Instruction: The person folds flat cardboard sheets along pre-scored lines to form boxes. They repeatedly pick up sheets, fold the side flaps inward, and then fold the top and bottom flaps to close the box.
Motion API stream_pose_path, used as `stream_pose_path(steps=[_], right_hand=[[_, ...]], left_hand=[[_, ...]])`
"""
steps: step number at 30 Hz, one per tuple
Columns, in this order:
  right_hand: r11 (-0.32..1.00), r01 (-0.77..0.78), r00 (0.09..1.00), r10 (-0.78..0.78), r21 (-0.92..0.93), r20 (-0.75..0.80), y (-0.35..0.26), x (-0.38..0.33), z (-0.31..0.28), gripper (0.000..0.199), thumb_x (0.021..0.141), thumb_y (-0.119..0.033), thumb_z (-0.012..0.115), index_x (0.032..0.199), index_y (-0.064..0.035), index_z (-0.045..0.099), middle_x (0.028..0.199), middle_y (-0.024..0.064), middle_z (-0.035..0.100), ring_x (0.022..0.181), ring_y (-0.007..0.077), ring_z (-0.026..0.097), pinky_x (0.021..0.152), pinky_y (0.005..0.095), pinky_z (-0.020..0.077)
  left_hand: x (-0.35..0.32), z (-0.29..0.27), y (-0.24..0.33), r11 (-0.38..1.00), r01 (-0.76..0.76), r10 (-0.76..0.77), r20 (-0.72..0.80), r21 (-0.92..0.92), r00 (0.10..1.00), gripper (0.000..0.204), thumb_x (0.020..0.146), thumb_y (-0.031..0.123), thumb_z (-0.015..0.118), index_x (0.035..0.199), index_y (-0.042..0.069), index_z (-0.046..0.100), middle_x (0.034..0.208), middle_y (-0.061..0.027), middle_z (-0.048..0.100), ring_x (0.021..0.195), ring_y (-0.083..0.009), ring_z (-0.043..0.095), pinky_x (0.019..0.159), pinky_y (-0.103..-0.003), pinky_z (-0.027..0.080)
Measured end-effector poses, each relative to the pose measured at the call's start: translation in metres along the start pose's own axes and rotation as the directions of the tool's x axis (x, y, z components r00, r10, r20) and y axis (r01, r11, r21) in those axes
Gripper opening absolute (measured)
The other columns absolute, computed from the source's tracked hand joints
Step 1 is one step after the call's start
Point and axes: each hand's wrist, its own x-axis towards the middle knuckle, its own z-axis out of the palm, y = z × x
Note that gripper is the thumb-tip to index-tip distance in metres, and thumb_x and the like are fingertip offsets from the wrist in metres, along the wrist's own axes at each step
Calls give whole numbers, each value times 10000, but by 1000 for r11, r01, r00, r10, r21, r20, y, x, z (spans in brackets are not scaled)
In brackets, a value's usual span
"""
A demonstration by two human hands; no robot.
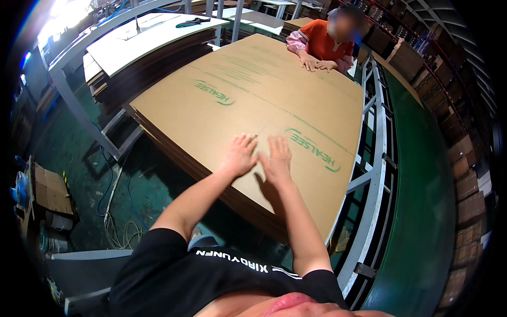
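A large brown cardboard sheet [253, 100] with green printing lies flat on top of a stack in front of me. My left hand [241, 156] rests palm down on it near the middle, fingers stretched out, holding nothing. Beside it, my right hand [277, 158] is also open and slightly smeared by motion. A shadow falls below the right wrist, and I cannot tell whether that palm touches the cardboard. At the far edge of the sheet, another person in an orange top [319, 42] leans over with both hands [316, 64] on it.
A metal roller frame [369, 195] runs along the right side, with a green strip [417, 222] beyond it. Stacked white-topped boards [148, 45] stand at the back left under a grey metal frame [79, 100]. Cables [124, 232] lie coiled on the floor to the left.
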Motion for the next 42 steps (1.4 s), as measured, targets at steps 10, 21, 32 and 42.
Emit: stream_pose_path(steps=[10, 21, 32, 42], right_hand=[[886, -258, 931, 335, -385, 148, -4, 19, 54, 675, 880, -468, 554, 1441, -126, 398, 1554, 151, 257, 1449, 347, 176, 1152, 549, 145], [528, -604, 732, 664, -597, -154, -42, 52, 103, 644, 906, -381, 555, 1456, -111, 353, 1547, 138, 267, 1427, 377, 207, 1120, 573, 201], [258, -678, 549, 800, -689, -241, -39, 70, 128, 601, 986, -396, 400, 1500, -109, 275, 1575, 113, 223, 1446, 332, 197, 1134, 554, 191], [73, -801, 363, 849, -595, -385, -116, 62, 178, 642, 987, -440, 386, 1489, -56, 280, 1573, 137, 218, 1452, 317, 186, 1152, 517, 176]], left_hand=[[-14, -71, -136, 667, -314, 520, 120, -675, 846, 364, 789, 112, 605, 1133, 4, 561, 1169, -200, 551, 1137, -384, 497, 985, -451, 412], [126, -458, -538, 925, 96, 316, -885, 367, 341, 556, 937, 288, 578, 1431, 87, 417, 1466, -157, 416, 1382, -315, 341, 1126, -435, 289], [119, -377, -846, 798, 558, -570, -16, 228, 821, 676, 965, 469, 428, 1474, 39, 313, 1524, -187, 312, 1431, -315, 254, 1164, -472, 177], [123, -384, -879, 859, 375, -219, -412, 348, 885, 748, 947, 478, 473, 1518, 70, 214, 1591, -130, 168, 1470, -295, 138, 1184, -473, 98]])
